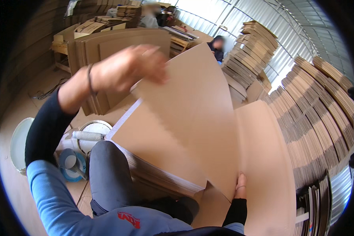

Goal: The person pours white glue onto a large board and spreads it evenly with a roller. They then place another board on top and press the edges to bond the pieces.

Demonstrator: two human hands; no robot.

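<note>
Brown corrugated cardboard sheet (192,118) — flat, plain, its lower edge cut in a fine zigzag — is lifted at a tilt over a stack of like sheets (153,173) lying across the person's knee. Left hand (126,69), blurred, has its fingers curled on the sheet's far top edge. Right hand (240,187) pinches the near corner, fingers closed on it. Left of the knee stand a white bucket (91,129) and a blue tape roll (70,165).
</note>
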